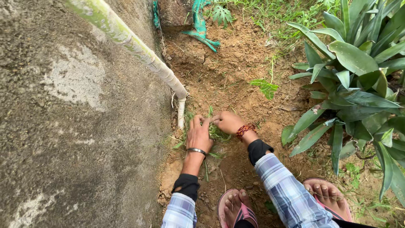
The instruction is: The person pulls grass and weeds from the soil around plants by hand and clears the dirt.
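Two hands work one grass tuft (pixel 214 131): our left hand (pixel 199 135) presses fingers spread, our right hand (pixel 229 122) pinches blades at two o'clock, needing a firm upward pull.

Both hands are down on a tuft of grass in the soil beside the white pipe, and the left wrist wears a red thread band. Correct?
Not quite. In the head view the left hand wears a metal bangle; the red thread band is on the right hand. Both do rest on the grass tuft beside the white pipe.
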